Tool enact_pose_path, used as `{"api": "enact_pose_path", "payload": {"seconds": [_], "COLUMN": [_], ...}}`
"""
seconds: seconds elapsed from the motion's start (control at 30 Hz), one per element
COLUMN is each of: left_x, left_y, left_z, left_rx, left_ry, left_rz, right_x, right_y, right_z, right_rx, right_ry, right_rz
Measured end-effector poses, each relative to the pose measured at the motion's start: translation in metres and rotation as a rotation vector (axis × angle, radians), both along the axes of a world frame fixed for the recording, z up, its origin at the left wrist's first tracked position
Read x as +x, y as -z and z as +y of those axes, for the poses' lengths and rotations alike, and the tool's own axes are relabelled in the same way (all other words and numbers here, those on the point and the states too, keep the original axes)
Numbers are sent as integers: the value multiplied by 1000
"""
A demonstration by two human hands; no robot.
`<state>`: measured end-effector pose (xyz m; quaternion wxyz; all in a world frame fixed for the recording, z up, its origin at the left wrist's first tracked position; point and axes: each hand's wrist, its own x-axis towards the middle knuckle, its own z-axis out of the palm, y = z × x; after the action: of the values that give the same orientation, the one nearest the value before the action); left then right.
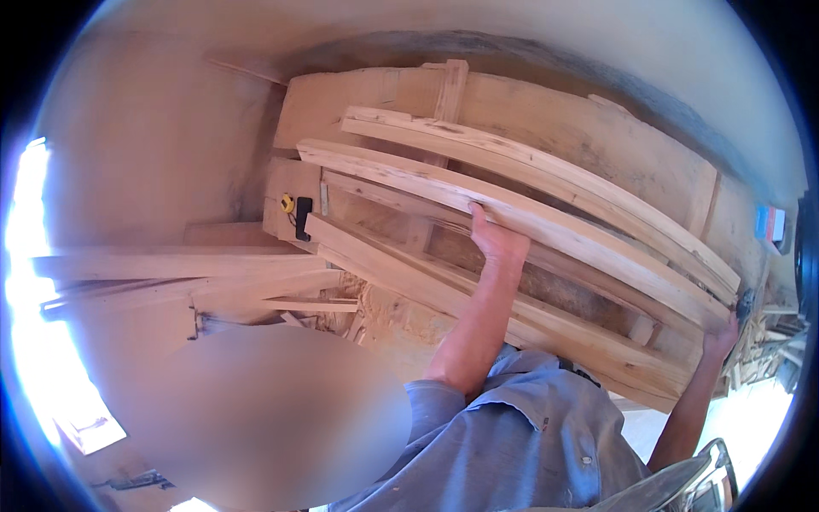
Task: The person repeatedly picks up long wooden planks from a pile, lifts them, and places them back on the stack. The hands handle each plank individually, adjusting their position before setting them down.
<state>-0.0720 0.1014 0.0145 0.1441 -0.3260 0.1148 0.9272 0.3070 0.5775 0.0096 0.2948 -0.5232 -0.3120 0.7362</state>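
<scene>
A long, pale squared timber [392, 175] runs slantwise across the workbench [337, 102], from upper left to lower right. My left hand [503, 242] is closed on its near edge around the middle; the thumb lies against the top and the other fingers are hidden. At the timber's right end, my right hand [722, 340] grips the corner, its fingers only partly seen. Beyond the held piece lies another timber [529, 158], roughly parallel and separated by a gap. Closer to my body rests a further timber [384, 260].
A yellow tape measure [287, 203] and a flat black object [303, 218] sit at the bench's left end. Stacked boards [188, 266] extend to the left. Wood shavings [380, 311] lie nearby. At right are a small red, white and blue box [770, 225] and scrap wood [772, 346].
</scene>
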Motion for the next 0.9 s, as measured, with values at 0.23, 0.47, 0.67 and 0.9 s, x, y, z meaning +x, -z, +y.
{"api": "enact_pose_path", "payload": {"seconds": [0.23,0.47,0.67,0.9], "left_x": [-11,-14,-23,-35], "left_y": [3,-2,4,-10], "left_z": [8,15,-18,-58], "left_rx": [-394,-561,-819,-715], "left_ry": [199,468,742,319], "left_rz": [-168,-301,24,-96], "right_x": [-7,-7,7,-20], "right_y": [-4,-18,29,5], "right_z": [6,7,35,14], "right_rx": [93,111,132,40], "right_ry": [-14,-372,-236,-138], "right_rz": [-589,-812,-867,-819]}}
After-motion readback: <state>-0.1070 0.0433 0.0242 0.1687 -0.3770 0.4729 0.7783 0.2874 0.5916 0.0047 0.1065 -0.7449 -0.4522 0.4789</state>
